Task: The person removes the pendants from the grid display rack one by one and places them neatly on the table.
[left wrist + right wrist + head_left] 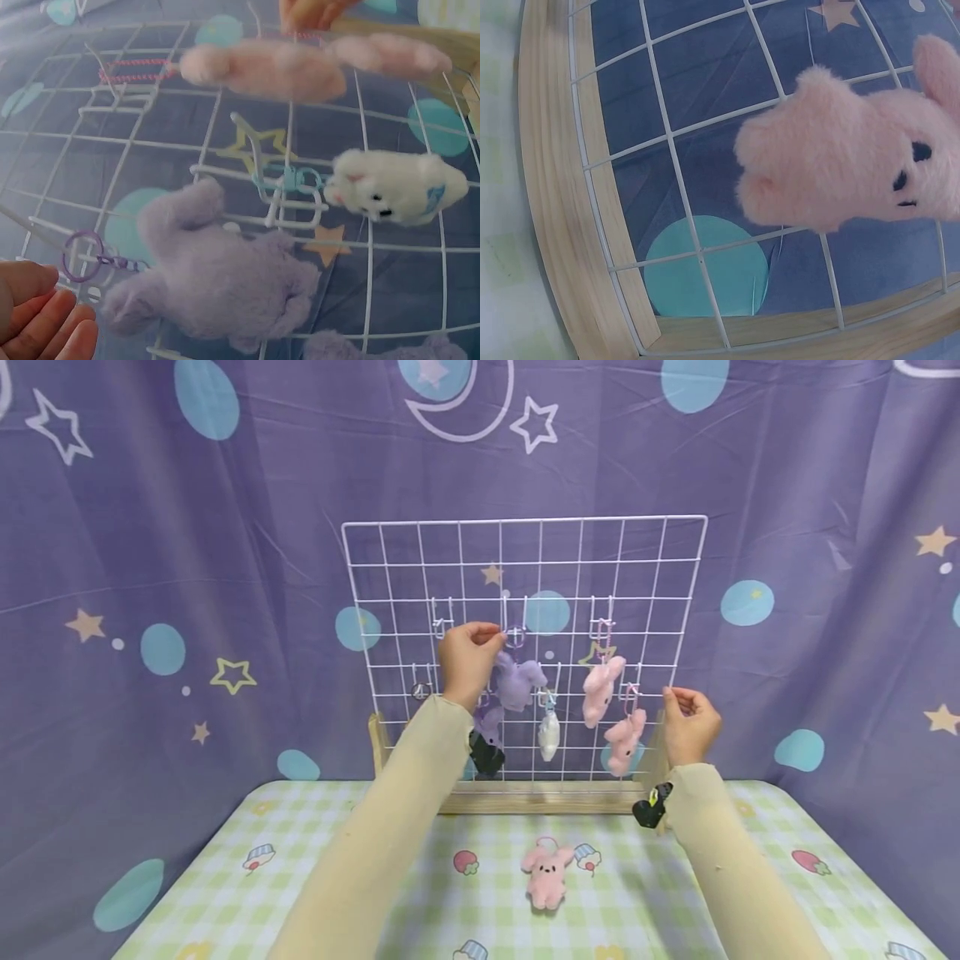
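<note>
My left hand [471, 662] is at a hook on the white wire grid rack [525, 518], fingertips beside the purple ring of a plush keychain [517, 683]. In the left wrist view the whole ring shows on the hook, and the relaxed fingers [45, 326] lie next to it. My right hand [690, 724] pinches the rack's right edge wire with thumb and index finger. Near it hang two pink plush keychains, an upper one [600, 692] and a lower one [626, 742]. The right wrist view shows a pink plush [840, 154] before the grid.
A white plush keychain [549, 735] hangs mid-rack, and another purple plush [489, 725] is partly hidden behind my left wrist. One pink plush keychain [547, 875] lies on the checkered tablecloth [480, 927]. The rack's wooden base [536, 802] stands at the back, before a purple curtain.
</note>
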`<state>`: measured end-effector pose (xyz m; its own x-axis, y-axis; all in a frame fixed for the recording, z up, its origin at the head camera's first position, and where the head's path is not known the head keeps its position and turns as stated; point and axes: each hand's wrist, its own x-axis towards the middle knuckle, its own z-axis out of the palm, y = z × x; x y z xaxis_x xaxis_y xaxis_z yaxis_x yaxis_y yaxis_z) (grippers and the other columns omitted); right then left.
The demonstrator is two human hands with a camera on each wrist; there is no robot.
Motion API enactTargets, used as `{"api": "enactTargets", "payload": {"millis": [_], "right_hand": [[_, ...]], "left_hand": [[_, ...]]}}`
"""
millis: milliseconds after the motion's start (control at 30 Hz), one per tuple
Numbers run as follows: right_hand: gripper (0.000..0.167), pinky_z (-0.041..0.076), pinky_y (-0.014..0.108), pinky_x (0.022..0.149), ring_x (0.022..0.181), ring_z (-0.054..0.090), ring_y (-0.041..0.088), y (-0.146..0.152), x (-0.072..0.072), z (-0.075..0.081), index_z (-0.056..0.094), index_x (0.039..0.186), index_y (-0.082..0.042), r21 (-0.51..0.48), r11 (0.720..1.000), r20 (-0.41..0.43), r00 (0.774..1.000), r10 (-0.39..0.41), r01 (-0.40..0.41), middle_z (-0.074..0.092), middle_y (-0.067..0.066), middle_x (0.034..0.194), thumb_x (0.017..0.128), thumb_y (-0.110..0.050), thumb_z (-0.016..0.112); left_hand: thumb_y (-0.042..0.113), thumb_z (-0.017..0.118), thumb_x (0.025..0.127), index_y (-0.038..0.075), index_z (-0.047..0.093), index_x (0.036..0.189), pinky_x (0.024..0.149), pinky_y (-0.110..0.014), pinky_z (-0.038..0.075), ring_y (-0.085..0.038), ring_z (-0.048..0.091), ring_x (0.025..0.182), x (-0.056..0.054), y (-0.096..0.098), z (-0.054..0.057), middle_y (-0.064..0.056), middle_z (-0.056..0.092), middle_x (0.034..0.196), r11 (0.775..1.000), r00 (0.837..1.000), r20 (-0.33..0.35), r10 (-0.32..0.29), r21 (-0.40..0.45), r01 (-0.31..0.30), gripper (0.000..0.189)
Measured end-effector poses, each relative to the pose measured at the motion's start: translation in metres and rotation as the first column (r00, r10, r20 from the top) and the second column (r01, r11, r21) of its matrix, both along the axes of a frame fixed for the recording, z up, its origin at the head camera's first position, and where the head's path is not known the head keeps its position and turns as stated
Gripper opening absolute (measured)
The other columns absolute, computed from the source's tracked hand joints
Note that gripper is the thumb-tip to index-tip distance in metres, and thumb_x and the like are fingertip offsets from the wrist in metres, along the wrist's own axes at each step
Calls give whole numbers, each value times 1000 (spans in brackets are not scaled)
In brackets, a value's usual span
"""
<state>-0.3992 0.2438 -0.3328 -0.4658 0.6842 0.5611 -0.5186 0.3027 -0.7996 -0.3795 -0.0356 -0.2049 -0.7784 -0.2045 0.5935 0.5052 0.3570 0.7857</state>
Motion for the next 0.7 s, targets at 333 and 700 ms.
{"api": "enactTargets", "payload": {"millis": [333, 700], "right_hand": [[20, 42, 12, 65, 66, 51, -4, 0, 0, 0, 67, 93, 9, 6, 1000, 16, 1000, -7, 6, 54, -23, 69, 85, -9, 70], [20, 41, 11, 63, 63, 50, -4, 0, 0, 1, 67, 92, 10, 4, 1000, -5, 1000, -8, 8, 53, -23, 67, 85, -9, 70]], "left_hand": [[12, 73, 81, 5, 72, 92, 72, -29, 51, -21, 66, 75, -12, 6, -3, -9, 72, 85, 994, 997, -10, 73, -81, -74, 13], [11, 71, 80, 5, 74, 87, 69, -30, 51, -21, 66, 72, -14, 7, -2, -9, 72, 81, 987, 992, -21, 123, -97, -124, 10]]}}
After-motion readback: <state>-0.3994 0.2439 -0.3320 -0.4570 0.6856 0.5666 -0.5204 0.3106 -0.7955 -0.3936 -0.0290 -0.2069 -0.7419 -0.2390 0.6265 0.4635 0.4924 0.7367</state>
